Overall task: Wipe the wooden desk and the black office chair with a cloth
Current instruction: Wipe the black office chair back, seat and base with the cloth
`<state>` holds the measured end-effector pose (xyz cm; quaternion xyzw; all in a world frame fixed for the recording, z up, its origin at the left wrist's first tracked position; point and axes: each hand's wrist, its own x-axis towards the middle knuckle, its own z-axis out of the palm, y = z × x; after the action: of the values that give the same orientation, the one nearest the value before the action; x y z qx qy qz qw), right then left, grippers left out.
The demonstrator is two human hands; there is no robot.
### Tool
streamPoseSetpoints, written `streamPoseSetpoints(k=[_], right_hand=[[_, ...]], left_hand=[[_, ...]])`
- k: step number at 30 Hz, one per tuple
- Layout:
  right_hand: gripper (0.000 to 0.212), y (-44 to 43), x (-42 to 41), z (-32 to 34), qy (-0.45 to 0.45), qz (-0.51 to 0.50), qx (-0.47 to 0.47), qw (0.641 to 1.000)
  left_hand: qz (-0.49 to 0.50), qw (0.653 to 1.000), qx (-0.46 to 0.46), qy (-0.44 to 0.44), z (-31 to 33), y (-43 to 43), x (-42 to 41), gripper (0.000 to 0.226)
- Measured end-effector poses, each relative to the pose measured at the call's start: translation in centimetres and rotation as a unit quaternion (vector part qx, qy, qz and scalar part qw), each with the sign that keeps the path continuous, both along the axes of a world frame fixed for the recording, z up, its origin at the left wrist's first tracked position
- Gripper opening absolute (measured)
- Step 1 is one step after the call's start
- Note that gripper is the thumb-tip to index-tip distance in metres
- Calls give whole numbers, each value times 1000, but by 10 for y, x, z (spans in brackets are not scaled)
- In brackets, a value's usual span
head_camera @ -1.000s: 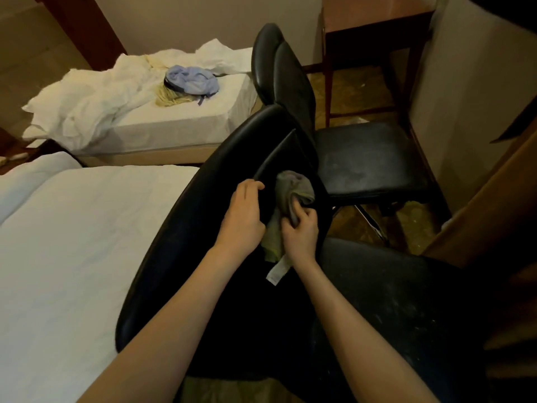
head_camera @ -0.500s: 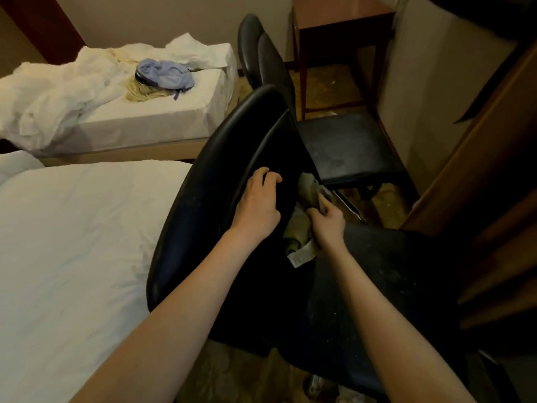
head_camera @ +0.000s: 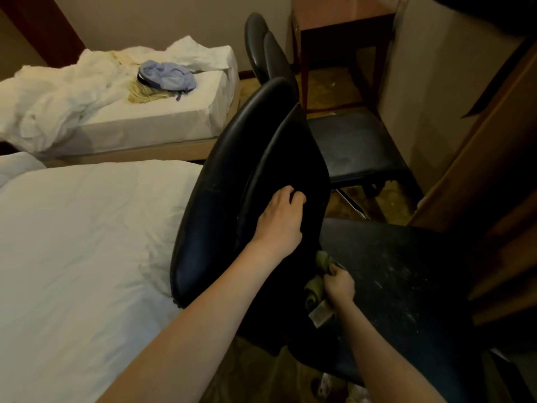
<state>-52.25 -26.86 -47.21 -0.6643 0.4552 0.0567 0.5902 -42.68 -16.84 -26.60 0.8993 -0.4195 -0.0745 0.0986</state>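
Note:
A black office chair [head_camera: 220, 181] stands right in front of me, its tall backrest toward the bed and its dusty seat [head_camera: 401, 274] to the right. My left hand [head_camera: 280, 221] grips the inner edge of the backrest, fingers curled over it. My right hand [head_camera: 338, 285] holds a bunched grey-green cloth [head_camera: 315, 287] low down where the backrest meets the seat. A white label hangs from the cloth. The wooden desk [head_camera: 494, 158] shows at the right edge.
A white bed [head_camera: 87, 251] lies to the left, touching the chair's back. A second bed [head_camera: 139, 120] behind carries rumpled sheets and a blue garment [head_camera: 167, 75]. A second black chair [head_camera: 351, 141] and a small wooden table [head_camera: 343, 16] stand beyond.
My right hand has carried the cloth down the backrest's front from near its upper part to the base by the seat. My left hand has kept its grip on the backrest's edge.

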Motion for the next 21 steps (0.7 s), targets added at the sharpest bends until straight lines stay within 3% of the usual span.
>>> streamPoseSetpoints(k=[4,11,17,21], right_hand=[[44,4,1,46,-91,-26,1,996],[45,23,51,183,-278,2,-162,947],[49,53,71,241,-267,26,-231,935],[47,61,71,255,-262,55,-253,929]], left_hand=[[-4,1000,-1,12,9,4,-3,51],[44,992,-109,-46,54,15,-6,43],[104,976,-182,-49,92,57,11,46],[265,938,-221,43,99,94,22,43]])
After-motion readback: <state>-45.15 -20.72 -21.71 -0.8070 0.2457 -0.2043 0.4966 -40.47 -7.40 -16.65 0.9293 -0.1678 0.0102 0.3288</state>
